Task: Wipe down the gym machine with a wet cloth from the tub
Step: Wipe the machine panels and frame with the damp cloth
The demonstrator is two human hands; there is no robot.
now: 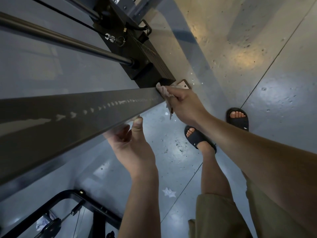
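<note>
- Gym machine post (85,114) runs its long axis from the frame's left edge to the centre, with its foot end towards the floor plate (184,84).
- Right hand (185,107) presses the bunched cloth (163,91) there; left hand (133,148) grips the post's lower edge (fingers hidden).
- Wiping is likely in hand; next, slide the cloth leftward along the post.

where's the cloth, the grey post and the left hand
cloth (163,91): head view, bunched part on the post
grey post (68,127): head view, broad side face
left hand (133,148): head view, the palm
</note>
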